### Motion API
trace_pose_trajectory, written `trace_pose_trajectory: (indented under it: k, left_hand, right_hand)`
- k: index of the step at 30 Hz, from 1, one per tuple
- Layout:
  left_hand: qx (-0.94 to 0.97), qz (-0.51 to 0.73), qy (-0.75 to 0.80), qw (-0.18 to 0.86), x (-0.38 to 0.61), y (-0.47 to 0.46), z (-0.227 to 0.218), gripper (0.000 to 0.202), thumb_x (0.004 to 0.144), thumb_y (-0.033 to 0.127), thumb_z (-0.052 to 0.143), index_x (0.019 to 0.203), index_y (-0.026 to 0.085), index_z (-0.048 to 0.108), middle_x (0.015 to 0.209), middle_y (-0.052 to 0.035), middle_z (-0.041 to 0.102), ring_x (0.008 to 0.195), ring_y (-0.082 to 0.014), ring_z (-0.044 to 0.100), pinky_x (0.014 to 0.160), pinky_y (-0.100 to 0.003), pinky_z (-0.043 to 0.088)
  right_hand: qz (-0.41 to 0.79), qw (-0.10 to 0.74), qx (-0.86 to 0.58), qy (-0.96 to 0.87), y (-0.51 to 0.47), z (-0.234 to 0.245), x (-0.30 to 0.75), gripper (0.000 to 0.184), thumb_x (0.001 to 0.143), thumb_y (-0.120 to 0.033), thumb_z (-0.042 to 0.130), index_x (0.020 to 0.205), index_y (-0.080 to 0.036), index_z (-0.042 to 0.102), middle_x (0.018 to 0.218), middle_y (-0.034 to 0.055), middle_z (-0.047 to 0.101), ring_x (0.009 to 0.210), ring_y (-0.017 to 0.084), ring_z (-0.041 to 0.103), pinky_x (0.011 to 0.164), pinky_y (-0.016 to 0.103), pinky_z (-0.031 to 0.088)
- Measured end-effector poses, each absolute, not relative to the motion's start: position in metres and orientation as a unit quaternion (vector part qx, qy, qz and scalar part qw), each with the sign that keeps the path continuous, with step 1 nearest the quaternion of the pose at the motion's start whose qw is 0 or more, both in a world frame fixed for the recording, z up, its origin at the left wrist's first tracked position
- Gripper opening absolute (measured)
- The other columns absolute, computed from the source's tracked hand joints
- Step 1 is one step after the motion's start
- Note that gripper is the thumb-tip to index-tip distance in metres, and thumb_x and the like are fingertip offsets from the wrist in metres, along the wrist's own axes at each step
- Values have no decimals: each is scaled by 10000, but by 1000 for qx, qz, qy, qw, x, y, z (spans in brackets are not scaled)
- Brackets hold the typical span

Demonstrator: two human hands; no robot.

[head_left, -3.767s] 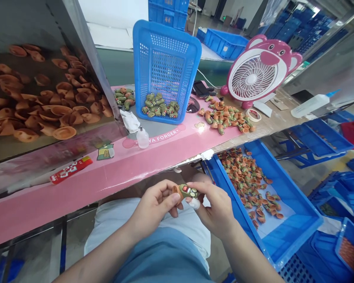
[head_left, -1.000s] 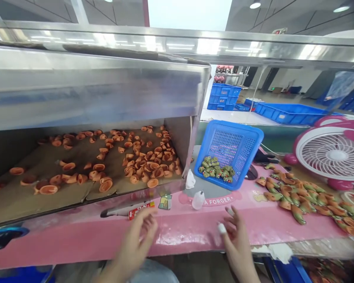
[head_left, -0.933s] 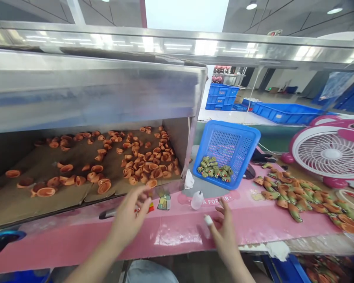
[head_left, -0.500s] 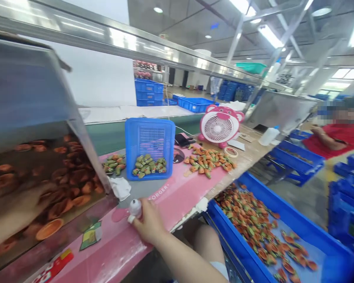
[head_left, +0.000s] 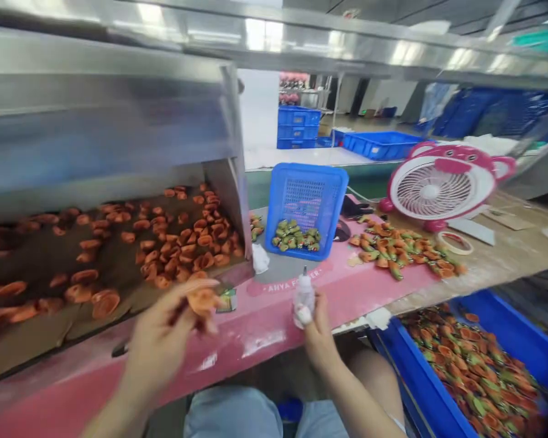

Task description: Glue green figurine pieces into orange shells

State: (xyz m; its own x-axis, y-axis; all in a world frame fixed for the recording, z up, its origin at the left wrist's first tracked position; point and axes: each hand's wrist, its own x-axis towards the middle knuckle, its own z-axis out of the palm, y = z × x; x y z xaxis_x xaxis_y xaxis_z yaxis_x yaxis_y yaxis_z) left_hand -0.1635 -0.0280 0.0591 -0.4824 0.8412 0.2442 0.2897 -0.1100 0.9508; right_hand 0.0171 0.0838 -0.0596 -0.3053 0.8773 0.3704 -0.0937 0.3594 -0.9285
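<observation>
My left hand [head_left: 164, 334] pinches a small orange cup-shaped piece [head_left: 203, 302] above the front edge of the pink mat [head_left: 256, 322]. In my right hand [head_left: 317, 331] is a small white squeeze bottle [head_left: 305, 295] with a thin tip, held upright over the mat. Many similar orange pieces [head_left: 168, 249] lie in the metal-sided bin to the left. Behind the bottle a blue basket [head_left: 278, 188] leans, with small green pieces [head_left: 296, 236] at its bottom. Green-and-orange pieces [head_left: 397, 246] are heaped on the mat to the right.
A pink bear-shaped fan [head_left: 432, 188] stands at the back right, near a roll of tape [head_left: 455, 243]. Low on the right, a large blue crate [head_left: 411, 371] holds many joined pieces. The bin's metal side panel [head_left: 237, 164] rises at left. Crumpled white tissue [head_left: 260, 258] lies beside it.
My left hand has come out of the bin with an orange piece. My right hand still holds the bottle, now more upright. The view has swung left.
</observation>
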Motion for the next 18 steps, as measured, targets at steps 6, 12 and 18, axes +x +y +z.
trace_pose_trajectory:
  k: [6,12,18]
  left_hand:
    - [279,651,387,590,-76,-58,-16,121,802,315,470,829,201,439,689,-43,641,472,-153,586,370,-196,427]
    - [213,564,490,630,-53,-66,-44,115,796,269,492,855,182,446,613,25,566,347,-32,401,286,-91,273]
    - [226,551,505,625,-54,-69,-48,98,793,254,476,859,185,452,613,23,549,370,-41,401,306,-108,280]
  right_hand:
    - [589,464,-281,-598,24,-65,89,343,798,-386,556,1028,-203,379,645,-4,506,524,155,471,457,201,379]
    - [499,461,-389,-623,-10,-62,131,298,788,-404,587,968,-175,522,787,52,531,624,178,525,517,229,436]
    - [499,450,-415,-613,-21,-48,132,272,778,-393,596,931,-182,516,678,23,535,530,154,514,462,198,448]
